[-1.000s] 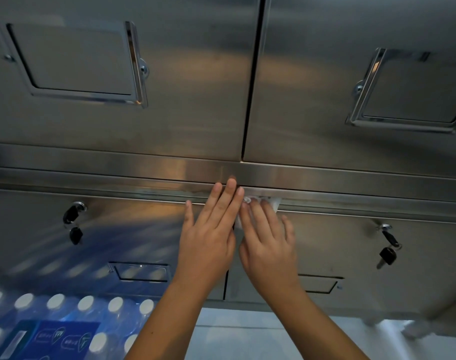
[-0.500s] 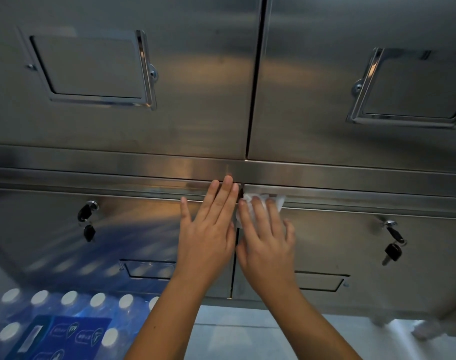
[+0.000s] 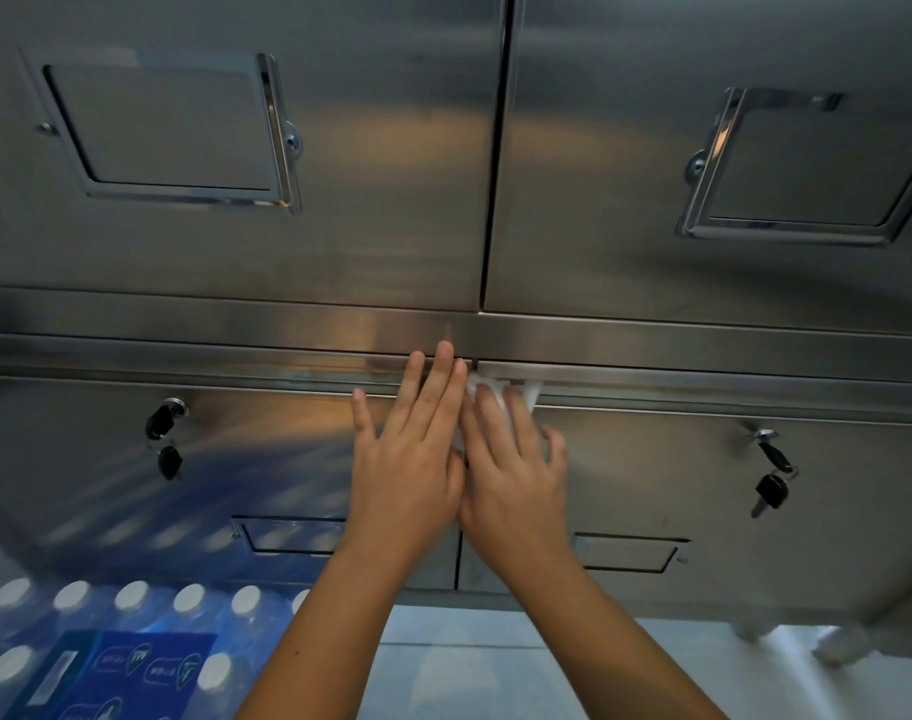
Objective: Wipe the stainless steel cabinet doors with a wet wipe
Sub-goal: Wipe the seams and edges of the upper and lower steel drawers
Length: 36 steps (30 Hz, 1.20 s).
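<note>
Right hand [image 3: 516, 475]: laid flat, its fingers straight and close together, pressed onto a white wet wipe [image 3: 531, 391]. The wipe is held against the top edge of the lower right door [image 3: 651, 459], just beside the centre gap, and its crumpled end shows beyond the fingertips.

Left hand [image 3: 410, 454]: laid flat with nothing in it, the fingers straight and pressed together and the thumb spread to the side. It is placed on the top edge of the lower left door [image 3: 267, 449], touching the right hand along its side. Its fingertips reach the steel rail [image 3: 703, 345] that divides the lower doors from the upper left door [image 3: 391, 226] and the upper right door [image 3: 599, 226].

A framed handle [image 3: 282, 137] is seen on the upper left door, and a second handle [image 3: 703, 163] on the upper right door. A lock [image 3: 165, 415] near the top left corner of the lower left door holds a key, from which a black key [image 3: 169, 462] hangs. A like key [image 3: 771, 493] hangs near the top right corner of the lower right door. A recessed pull [image 3: 287, 535] is set low in the lower left door.

On the floor [image 3: 469, 667], at the lower left, a wrapped pack [image 3: 121, 667] with a blue label is seen, filled with white-capped bottles [image 3: 132, 597] in rows.
</note>
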Available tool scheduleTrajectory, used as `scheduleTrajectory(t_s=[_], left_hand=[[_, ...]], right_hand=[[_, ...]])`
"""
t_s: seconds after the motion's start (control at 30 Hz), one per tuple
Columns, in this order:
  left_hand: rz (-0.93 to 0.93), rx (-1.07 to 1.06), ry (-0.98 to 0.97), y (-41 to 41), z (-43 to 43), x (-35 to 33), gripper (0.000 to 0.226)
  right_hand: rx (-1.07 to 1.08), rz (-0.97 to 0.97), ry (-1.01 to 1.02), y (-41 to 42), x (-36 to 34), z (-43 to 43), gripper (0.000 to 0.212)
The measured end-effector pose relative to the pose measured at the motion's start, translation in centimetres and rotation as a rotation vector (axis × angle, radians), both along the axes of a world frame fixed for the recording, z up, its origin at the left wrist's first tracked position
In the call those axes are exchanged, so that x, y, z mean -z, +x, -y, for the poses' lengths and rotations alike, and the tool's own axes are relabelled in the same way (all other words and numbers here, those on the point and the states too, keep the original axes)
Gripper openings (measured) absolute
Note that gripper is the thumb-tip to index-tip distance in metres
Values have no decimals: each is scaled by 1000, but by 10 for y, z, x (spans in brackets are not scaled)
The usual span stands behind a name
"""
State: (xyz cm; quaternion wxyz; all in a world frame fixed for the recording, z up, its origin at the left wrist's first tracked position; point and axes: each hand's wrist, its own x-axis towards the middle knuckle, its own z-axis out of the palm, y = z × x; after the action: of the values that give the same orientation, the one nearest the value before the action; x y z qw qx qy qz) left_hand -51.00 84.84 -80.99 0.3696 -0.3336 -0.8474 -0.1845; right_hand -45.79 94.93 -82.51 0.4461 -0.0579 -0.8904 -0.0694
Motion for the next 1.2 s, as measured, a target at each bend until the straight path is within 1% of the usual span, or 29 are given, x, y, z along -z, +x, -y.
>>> scheduleTrajectory(t_s=[0.1, 0.17, 0.27, 0.37, 0.43, 0.57, 0.63, 0.7, 0.83, 0.9, 0.97, 1.1, 1.2], left_hand=[[-7, -7, -18, 0, 1, 0, 69], [-8, -15, -21, 0, 0, 0, 71], [-16, -16, -9, 4, -3, -1, 72], [-23, 11, 0, 10, -10, -2, 73], [-28, 33, 3, 13, -17, -4, 72], [-43, 83, 6, 19, -30, -7, 66], [-48, 104, -7, 22, -36, -7, 66], [-47, 117, -20, 24, -42, -6, 66], [-42, 149, -13, 31, -53, -7, 65], [-38, 173, -3, 33, -59, -8, 63], [-32, 197, 3, 37, -66, -8, 62], [-39, 250, 18, 46, -85, -10, 56], [-40, 255, 18, 48, -95, -12, 57]], right_hand=[[30, 46, 100, 14, 5, -25, 62], [53, 30, 95, 25, 7, -47, 65], [73, -1, 55, 37, 6, -67, 64], [90, -34, -33, 34, 4, -56, 63], [84, -18, -61, 28, 6, -44, 65], [57, 35, 44, 27, 7, -51, 70], [54, 39, 61, 34, 5, -62, 67], [69, 28, 32, 43, 2, -76, 62], [169, 19, -15, 63, 0, -105, 58], [204, 13, -39, 65, -1, -106, 58], [180, 2, -69, 60, -3, -97, 58], [57, 22, -27, 59, -9, -96, 53], [87, 64, -30, 74, -8, -121, 57]])
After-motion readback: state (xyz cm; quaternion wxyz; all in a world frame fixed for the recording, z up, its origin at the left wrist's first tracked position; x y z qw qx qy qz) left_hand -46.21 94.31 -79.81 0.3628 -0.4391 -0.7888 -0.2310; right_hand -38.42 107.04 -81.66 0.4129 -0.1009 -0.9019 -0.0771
